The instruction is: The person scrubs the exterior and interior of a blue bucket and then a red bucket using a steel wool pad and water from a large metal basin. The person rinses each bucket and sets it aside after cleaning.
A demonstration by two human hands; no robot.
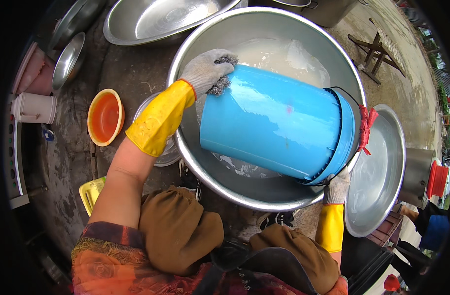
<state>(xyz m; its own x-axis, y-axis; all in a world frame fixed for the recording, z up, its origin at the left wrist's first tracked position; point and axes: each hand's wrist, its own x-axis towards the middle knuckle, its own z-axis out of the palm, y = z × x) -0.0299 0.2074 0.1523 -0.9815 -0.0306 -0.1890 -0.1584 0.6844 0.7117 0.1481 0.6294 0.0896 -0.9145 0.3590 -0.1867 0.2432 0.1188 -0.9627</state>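
Note:
A blue plastic bucket [269, 121] lies on its side across a large round metal basin [195, 40], its rimmed end to the right. Cloudy water [261, 51] stands in the basin. In a grey knit glove over a yellow rubber one, my left hand [206, 70] grips a steel wool scourer [220, 85] against the bucket's left end. My right hand [337, 184], gloved alike, holds the bucket's rim at the lower right; its fingertips are hidden. The bucket's thin black handle bears a tied red strip [366, 129].
A shallow metal basin [374, 177] leans at the right, and an oval metal tub [143, 22] stands beyond. On the floor at left are an orange bowl [106, 117], a yellow container [90, 193] and a pale bucket [34, 107]. A person's blue sleeve [435, 232] shows at far right.

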